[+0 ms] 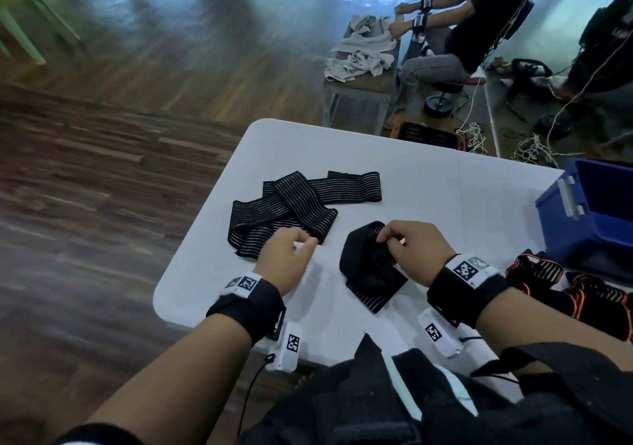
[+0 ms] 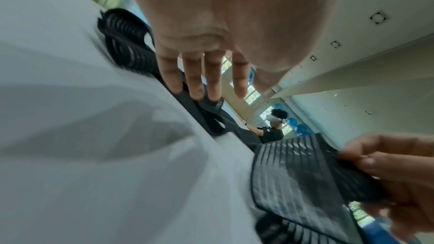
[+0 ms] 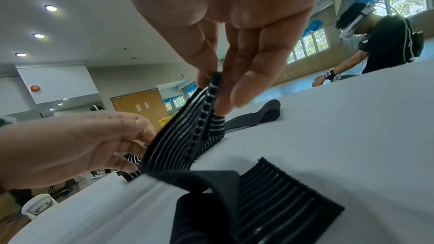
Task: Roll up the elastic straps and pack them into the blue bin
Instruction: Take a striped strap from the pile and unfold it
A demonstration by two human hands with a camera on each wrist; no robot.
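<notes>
Loose pile: a heap of striped straps (image 1: 301, 204) lies flat and unrolled on the counter (image 1: 428, 184), left of centre; its longest band runs left to right toward the far side.
Left hand: my left hand (image 1: 287, 259) sits just beside the pile's near edge, fingers (image 2: 195, 79) nearly straight and relaxed, gripping nothing.
Strap in work: the strap (image 1: 370, 266) lies at centre, its flat tail pointing toward me and its far end lifted; I see no rolled turns yet.
Right hand: my right hand (image 1: 418, 249) pinches that lifted end between thumb and fingertips (image 3: 244, 88).
Orange straps: more straps (image 1: 561, 283) wait loose on the right.
Blue bin: the blue bin (image 1: 589, 211) stands at the far right; its inside is hidden.
Progress: I judge this early, with nearly everything left to roll.
</notes>
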